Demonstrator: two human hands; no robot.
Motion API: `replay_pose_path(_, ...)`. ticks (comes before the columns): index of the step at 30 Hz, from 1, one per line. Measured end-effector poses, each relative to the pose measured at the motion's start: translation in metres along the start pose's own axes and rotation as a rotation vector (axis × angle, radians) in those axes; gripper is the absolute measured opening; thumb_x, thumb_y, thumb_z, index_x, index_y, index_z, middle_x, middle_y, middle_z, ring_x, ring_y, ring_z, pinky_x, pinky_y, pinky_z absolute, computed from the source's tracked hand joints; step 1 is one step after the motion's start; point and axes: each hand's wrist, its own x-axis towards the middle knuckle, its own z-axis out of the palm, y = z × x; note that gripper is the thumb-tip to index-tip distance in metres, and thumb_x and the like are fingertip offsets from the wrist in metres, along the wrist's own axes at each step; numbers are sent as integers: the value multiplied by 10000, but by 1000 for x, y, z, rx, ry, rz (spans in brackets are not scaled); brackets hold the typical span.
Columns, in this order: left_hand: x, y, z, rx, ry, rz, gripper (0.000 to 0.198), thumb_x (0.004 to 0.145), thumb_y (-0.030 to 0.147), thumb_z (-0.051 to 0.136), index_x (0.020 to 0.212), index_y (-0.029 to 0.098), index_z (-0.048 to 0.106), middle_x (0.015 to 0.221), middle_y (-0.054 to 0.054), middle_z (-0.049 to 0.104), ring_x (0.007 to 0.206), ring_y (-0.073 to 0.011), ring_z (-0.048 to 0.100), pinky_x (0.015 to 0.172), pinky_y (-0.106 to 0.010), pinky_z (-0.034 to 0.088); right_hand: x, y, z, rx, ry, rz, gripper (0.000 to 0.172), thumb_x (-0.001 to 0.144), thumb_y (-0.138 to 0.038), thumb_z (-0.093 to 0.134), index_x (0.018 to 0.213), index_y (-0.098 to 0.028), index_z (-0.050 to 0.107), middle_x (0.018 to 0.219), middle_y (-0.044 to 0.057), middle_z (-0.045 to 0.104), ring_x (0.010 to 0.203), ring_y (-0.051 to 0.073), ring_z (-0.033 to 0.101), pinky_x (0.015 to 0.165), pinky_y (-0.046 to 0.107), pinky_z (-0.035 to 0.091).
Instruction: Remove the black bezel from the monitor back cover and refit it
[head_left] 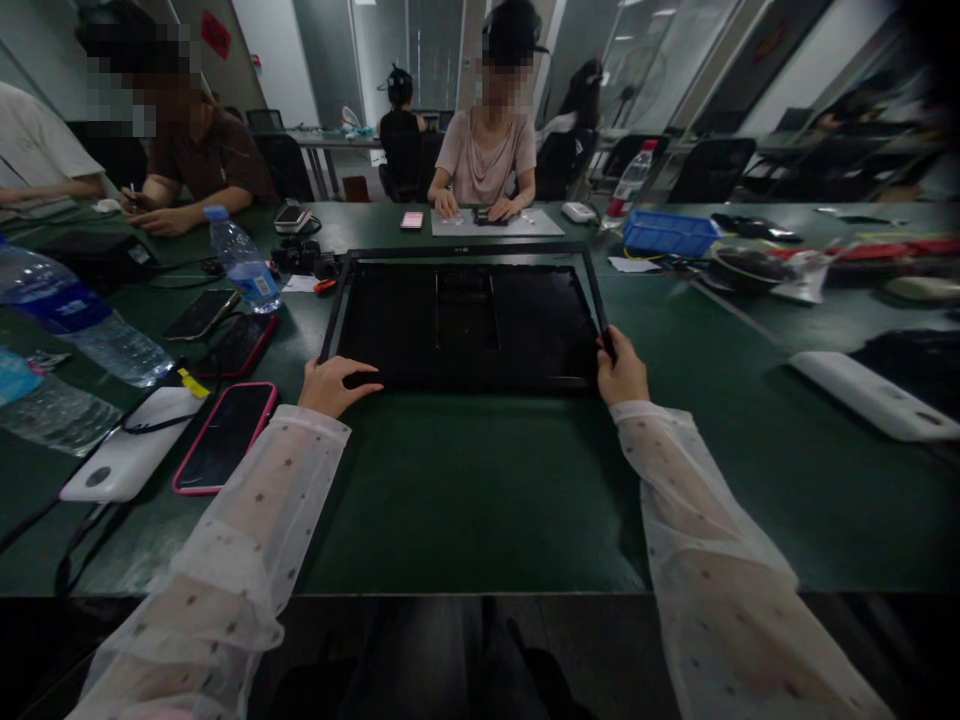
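Observation:
A thin black rectangular frame (461, 250), like a monitor bezel, is over a black plastic back shell (397, 320) with a recessed middle section. The frame's far edge stands a little beyond and above the shell's far edge. At the near left corner is my left hand (328, 386), closed around the frame's side with its thumb and a finger reaching over the shell's edge. My right hand (624, 368) grips the frame's right side between thumb and fingers. Both sleeves are sheer white. The fingers under the frame are hidden.
On the left lie a pink-edged phone (225, 438), a white power bank (135, 445) and several water bottles (244, 260). A blue basket (669, 234) and a white device (874, 395) are on the right. A person (487, 150) works across the green table (480, 490).

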Motion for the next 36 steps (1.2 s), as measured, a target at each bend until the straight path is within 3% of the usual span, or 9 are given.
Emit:
replay_pose_path(6, 0, 3, 5, -20, -44, 21, 249, 826, 390, 866, 1058, 315, 820, 1157, -62, 806, 1172, -330, 692, 1187, -628, 302, -1, -2, -6, -25, 50, 4, 642, 909, -249, 538, 1550, -215, 533, 1483, 134, 651, 1438, 334, 582, 1257, 582, 427)
replay_pose_path(14, 6, -5, 9, -83, -11, 135, 229, 790, 410, 896, 983, 301, 837, 1067, -66, 789, 1119, -289, 679, 1059, -487, 492, -6, 3, -1, -10, 26, 60, 626, 890, -239, 553, 1512, -167, 566, 1454, 175, 664, 1399, 359, 613, 1259, 577, 414)
replay_pose_path(19, 7, -4, 7, -114, 13, 177, 197, 784, 420, 898, 929, 304, 831, 1133, -70, 765, 1161, -296, 658, 1110, -531, 481, -4, 13, 3, -11, 13, 75, 619, 863, -227, 560, 1479, -182, 587, 1404, 156, 699, 1360, 350, 643, 1232, 567, 451)
replay_pose_path(22, 7, -5, 6, -118, 80, 189, 213, 847, 428, 836, 1001, 281, 826, 1257, -93, 736, 1260, -310, 627, 1171, -553, 437, -3, 21, 6, -27, -17, 84, 620, 871, -219, 554, 1485, -146, 582, 1394, 178, 700, 1338, 352, 659, 1213, 561, 472)
replay_pose_path(24, 8, -10, 7, -103, 193, 141, 259, 926, 409, 732, 1121, 255, 807, 1343, -118, 700, 1318, -313, 604, 1200, -547, 415, -2, 26, 7, -38, -25, 68, 622, 880, -219, 555, 1495, -127, 577, 1390, 193, 701, 1334, 359, 661, 1209, 568, 472)
replay_pose_path(27, 9, -21, 10, -66, 340, -71, 386, 966, 350, 611, 1297, 203, 743, 1399, -152, 662, 1277, -297, 640, 1146, -494, 483, 0, 33, 10, -45, -8, 49, 610, 876, -206, 559, 1481, -133, 591, 1395, 186, 703, 1335, 352, 661, 1214, 565, 468)
replay_pose_path(31, 10, -32, 9, -30, 273, -346, 452, 928, 377, 623, 1304, 157, 744, 1221, -144, 745, 993, -258, 730, 988, -414, 576, 6, 39, 12, -20, 31, 53, 576, 861, -203, 575, 1431, -141, 628, 1383, 174, 713, 1327, 337, 668, 1221, 548, 466)
replay_pose_path(36, 9, -29, 4, 25, 205, -415, 463, 920, 425, 645, 1270, 155, 779, 1103, -125, 799, 963, -270, 746, 989, -397, 568, 8, 41, 13, -2, 37, 40, 565, 858, -231, 586, 1415, -156, 641, 1344, 167, 728, 1290, 331, 686, 1191, 542, 502)
